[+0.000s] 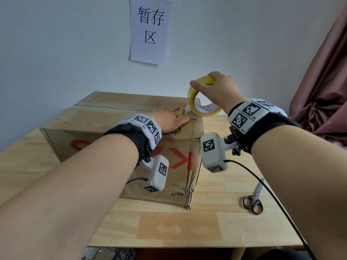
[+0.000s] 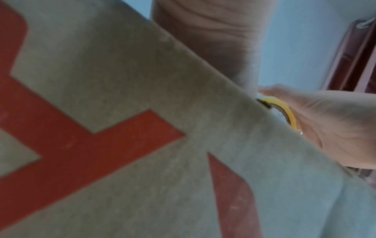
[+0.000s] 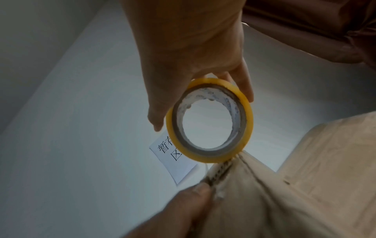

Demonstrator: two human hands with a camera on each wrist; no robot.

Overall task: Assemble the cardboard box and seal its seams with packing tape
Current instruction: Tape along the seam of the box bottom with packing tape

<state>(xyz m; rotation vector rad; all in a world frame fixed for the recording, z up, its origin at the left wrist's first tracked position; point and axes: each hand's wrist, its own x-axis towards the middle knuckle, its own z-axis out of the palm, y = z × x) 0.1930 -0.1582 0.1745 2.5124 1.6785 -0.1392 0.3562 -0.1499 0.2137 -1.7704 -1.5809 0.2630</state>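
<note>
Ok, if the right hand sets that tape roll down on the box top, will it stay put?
Probably not if left on edge: the tape roll is a thin ring, likely to roll or topple. Laid flat it should sit still. It looks light, nearly all hollow core, so the right hand could nudge it off the cardboard box easily.

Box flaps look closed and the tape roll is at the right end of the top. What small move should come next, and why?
Probably draw the tape roll in the right hand further from the left hand, feeding tape out. The left hand lies flat on the cardboard box top at its right end, seemingly pinning the tape's start by the seam, which looks untaped. The scissors lie unused on the table.
</note>
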